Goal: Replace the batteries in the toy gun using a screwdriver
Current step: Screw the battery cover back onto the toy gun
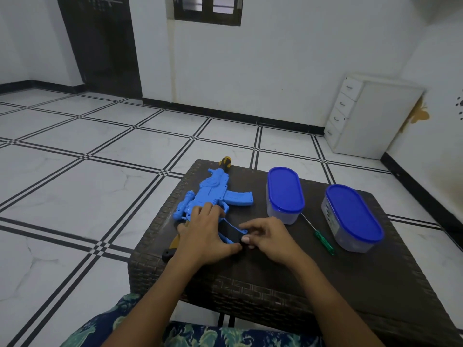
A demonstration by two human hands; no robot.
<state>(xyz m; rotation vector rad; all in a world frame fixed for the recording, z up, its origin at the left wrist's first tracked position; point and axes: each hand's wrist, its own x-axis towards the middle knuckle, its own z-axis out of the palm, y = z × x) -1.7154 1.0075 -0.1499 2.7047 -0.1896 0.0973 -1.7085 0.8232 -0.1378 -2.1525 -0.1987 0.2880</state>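
step: we steady the toy gun [213,194] on the desk [275,276], likely before unscrewing
left hand [203,234]: flat, pressing its body
right hand [270,240]: pinches the stock end
next: we need the screwdriver [323,241], lying untouched beside the blue-lidded container [353,214]

bare forearms without sleeves; lap garment [200,334] dark blue with a teal leaf print.

My dark woven table [275,271] stands on white tiled floor [100,146] — beyond it, white drawers [370,118] and a dark door [105,43].
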